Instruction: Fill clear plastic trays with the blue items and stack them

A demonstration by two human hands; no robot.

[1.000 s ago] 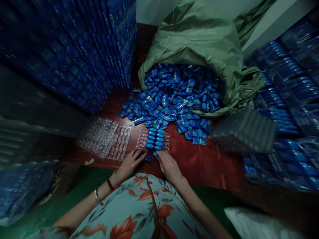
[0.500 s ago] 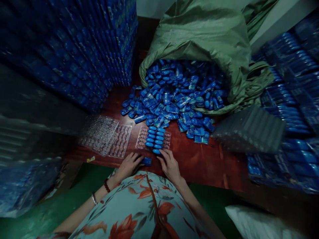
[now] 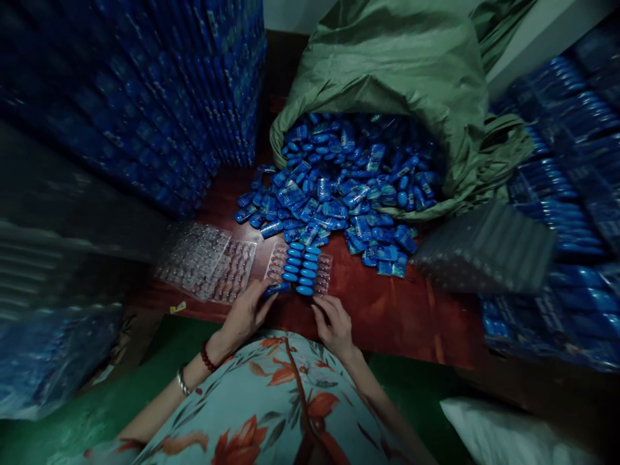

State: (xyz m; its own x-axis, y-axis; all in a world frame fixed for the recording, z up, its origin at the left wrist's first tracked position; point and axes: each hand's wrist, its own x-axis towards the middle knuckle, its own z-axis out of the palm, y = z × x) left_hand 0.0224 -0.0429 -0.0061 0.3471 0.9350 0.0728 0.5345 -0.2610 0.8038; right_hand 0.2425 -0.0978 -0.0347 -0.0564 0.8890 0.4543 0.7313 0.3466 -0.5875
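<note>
Head view. The left hand has its fingers clamped on a glossy blue, oblong plastic-wrapped packet just above or on the dark red tabletop; which of the two cannot be told. The packet's long axis runs roughly left to right, its right end slightly raised. It lies just to the near left of the left column of blue oval packets, whose long axes run much the same way, on a clear moulded plastic tray. The left hand is thus the nearer to this column's near end. The right hand rests at the near end of the right column of blue oval packets, thumb and forefinger slightly apart, nothing visible between them; contact cannot be told.
</note>
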